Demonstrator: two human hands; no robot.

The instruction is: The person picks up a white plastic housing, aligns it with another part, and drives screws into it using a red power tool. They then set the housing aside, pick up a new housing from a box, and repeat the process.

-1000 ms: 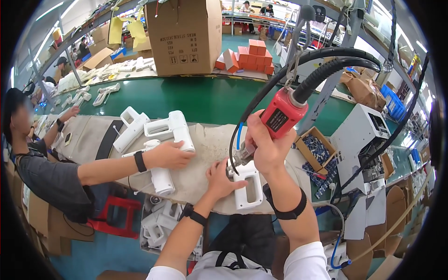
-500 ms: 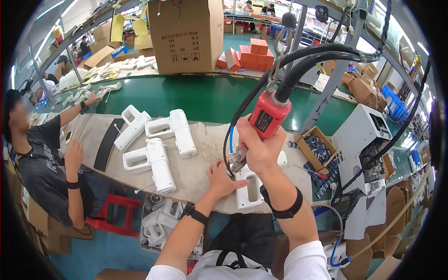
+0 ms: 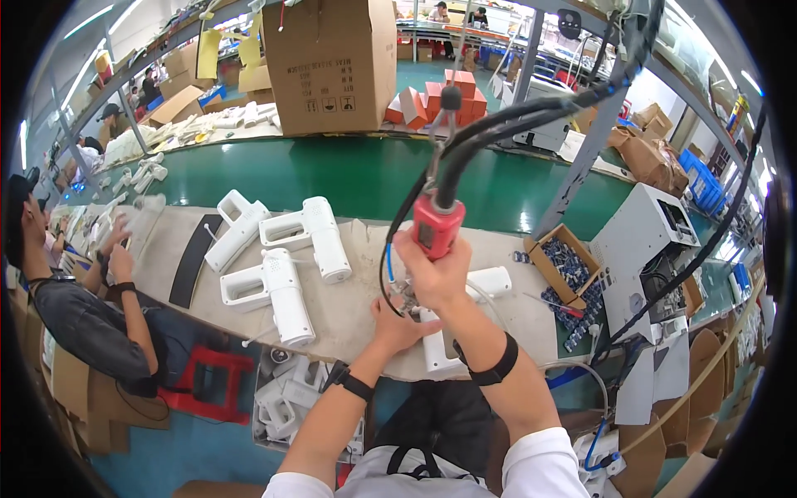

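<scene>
My right hand [image 3: 432, 270] is wrapped round a red powered screwdriver [image 3: 438, 228] that hangs from a hook and thick black cables. Its metal nose points down at a white gun-shaped housing [image 3: 491, 283] lying on the bench in front of me. My left hand [image 3: 397, 325] grips the near side of this housing, fingers close to the screwdriver's nose and thumb stretched across the handle. My right wrist and forearm cover much of the housing, and the exact spot under the nose is hidden. Further left lie three more white housings [image 3: 286, 299].
An open carton of small dark blue parts [image 3: 573, 264] stands at the right, beside a red-handled screwdriver [image 3: 564, 307] and a white machine [image 3: 635, 249]. Beyond the bench runs a green conveyor belt [image 3: 357, 170]. A co-worker [image 3: 91, 315] sits at the left near a red stool [image 3: 207, 382].
My right hand and the red powered screwdriver have shifted left and slightly down, uncovering more of the housing's barrel. The co-worker has drawn back the reaching arm, with a blurred white thing near the hands.
</scene>
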